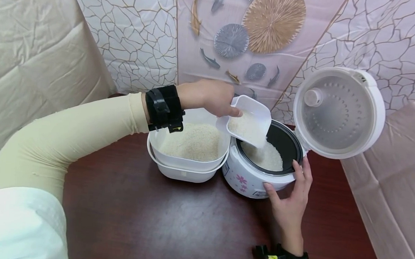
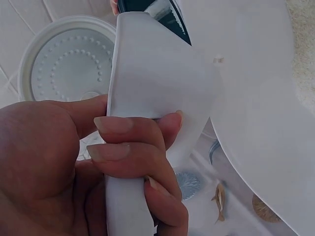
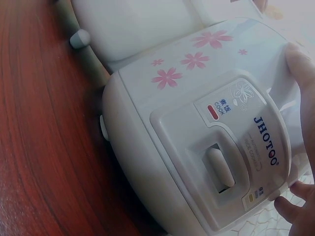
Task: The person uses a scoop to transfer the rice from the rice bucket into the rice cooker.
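White scoop (image 1: pixel 259 111): is slanting across the left rim of the inner pot (image 1: pixel 288 139), with rice (image 1: pixel 245 127) lying right up to its lip; too steep or sudden a tilt could be throwing grains over that rim and onto the desk (image 1: pixel 168 220).
Left hand (image 1: pixel 209 96): is gripping the scoop's handle, its fingers wrapping round (the left wrist view is showing this plainly); because the load is sitting beyond the grip, a loosening hold could be letting the scoop roll sideways.
Right hand (image 1: pixel 291 204): is holding the front right side of the rice cooker (image 1: pixel 241 183), thumb against the outer wall and fingers at the rim; too hard a push could be sliding the cooker out from under the lip.
Rice cooker's place: it is standing near the desk's far edge, towards the far right corner, so a shove away from the person could be pressing it against the cloth behind.
Lid (image 1: pixel 350 128): is standing open, leaning out beside the far right corner; a jolt to the cooker could be swinging it down onto the right hand's fingers.
Rice tub (image 1: pixel 188 162): is sitting inside an outer bin (image 1: pixel 184 176), left of the cooker near the far edge; stray grains could be dropping between them if the scoop is passing back uneven.
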The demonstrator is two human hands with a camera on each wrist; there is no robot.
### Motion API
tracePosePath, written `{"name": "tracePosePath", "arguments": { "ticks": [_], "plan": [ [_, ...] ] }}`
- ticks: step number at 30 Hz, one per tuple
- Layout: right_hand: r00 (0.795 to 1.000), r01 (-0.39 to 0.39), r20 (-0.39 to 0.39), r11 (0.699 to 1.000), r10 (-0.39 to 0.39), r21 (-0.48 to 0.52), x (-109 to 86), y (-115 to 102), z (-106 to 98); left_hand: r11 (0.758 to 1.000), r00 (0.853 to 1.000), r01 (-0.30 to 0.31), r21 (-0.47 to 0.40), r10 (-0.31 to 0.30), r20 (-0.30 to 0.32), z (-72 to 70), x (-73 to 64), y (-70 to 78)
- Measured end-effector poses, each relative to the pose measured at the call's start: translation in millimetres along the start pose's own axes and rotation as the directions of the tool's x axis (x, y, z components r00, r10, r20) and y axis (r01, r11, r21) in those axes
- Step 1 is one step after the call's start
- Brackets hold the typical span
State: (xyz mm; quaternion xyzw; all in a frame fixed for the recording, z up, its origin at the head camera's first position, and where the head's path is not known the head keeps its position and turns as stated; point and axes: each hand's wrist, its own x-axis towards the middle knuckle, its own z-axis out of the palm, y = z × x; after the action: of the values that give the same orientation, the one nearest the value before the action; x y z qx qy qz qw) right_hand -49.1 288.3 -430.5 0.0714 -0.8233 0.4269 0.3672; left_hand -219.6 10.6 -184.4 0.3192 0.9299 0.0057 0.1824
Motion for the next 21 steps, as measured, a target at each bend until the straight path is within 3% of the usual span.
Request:
{"name": "tracePosePath", "arguments": {
  "ticks": [11, 21],
  "plan": [
    [1.000, 0.003, 0.001, 1.000, -0.003, 0.008, 0.8, 1, -1, 1.000, 1.000, 0.018, 0.000, -0.018, 0.022, -3.0, 0.2, 4.7],
    [1.000, 0.003, 0.004, 1.000, -0.003, -0.002, 0.2, 0, -1, 0.997, 0.999, 0.036, 0.067, -0.038, 0.027, -6.3, -0.4, 16.2]
  ]
}}
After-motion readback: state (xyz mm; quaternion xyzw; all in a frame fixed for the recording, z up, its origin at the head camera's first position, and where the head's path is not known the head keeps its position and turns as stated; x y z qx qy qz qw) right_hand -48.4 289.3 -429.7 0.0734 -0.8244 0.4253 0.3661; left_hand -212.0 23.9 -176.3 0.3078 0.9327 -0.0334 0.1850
